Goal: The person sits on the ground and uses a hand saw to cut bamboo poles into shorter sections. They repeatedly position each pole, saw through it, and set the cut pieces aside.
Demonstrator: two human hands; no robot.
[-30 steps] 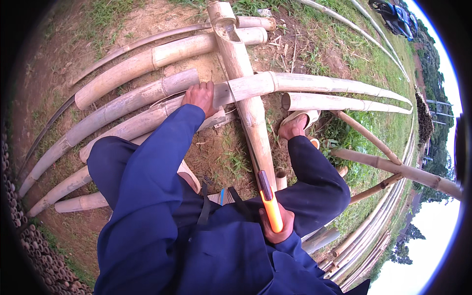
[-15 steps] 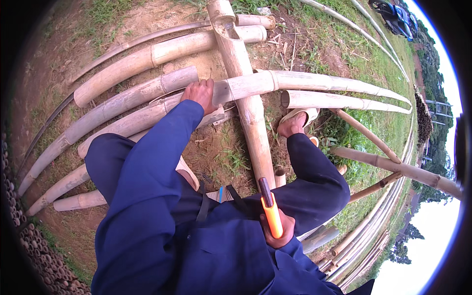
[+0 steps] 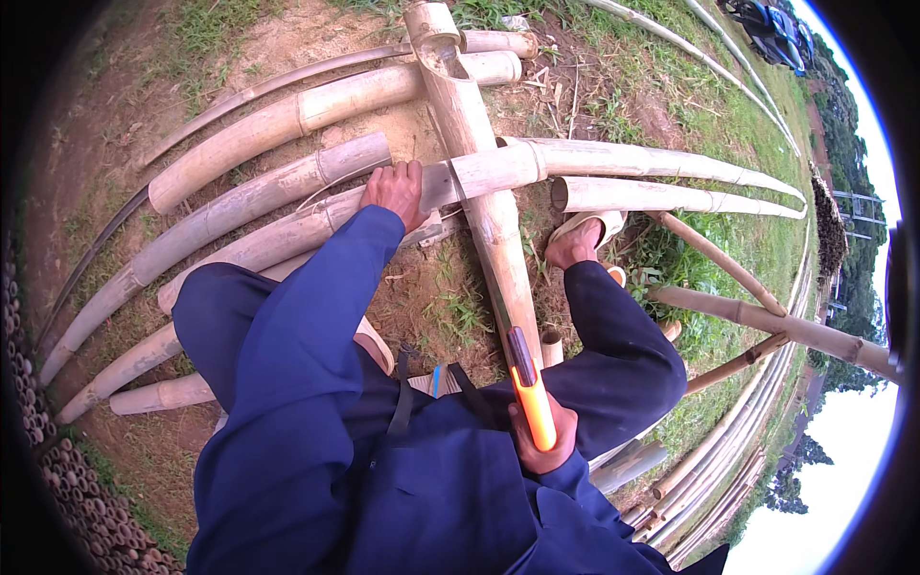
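Note:
My left hand (image 3: pixel 395 192) is closed over a pale bamboo pole (image 3: pixel 498 172) and presses it down where it lies across a thick bamboo log (image 3: pixel 492 225). The log has a notch cut near its far end. In my right hand (image 3: pixel 551 439) is a handsaw (image 3: pixel 535 412) with a bright orange grip and a dark brown part at its front. Its thin blade runs away from me along the log and meets the pole just right of my left hand. The teeth and the depth of any cut are too small to tell.
Several cut bamboo poles (image 3: pixel 230 206) lie to the left. Another pole (image 3: pixel 661 196) ends beside my right foot. Crossed bamboo supports (image 3: pixel 728 311) stand at the right, long poles (image 3: pixel 724 460) behind them. Stacked bamboo ends (image 3: pixel 91 508) fill the lower left; a blue motorcycle (image 3: pixel 776 38) is parked far right.
My right hand and the handsaw have moved slightly forward, away from my body. My left hand keeps its hold on the bamboo pole. The whole view has shifted a little.

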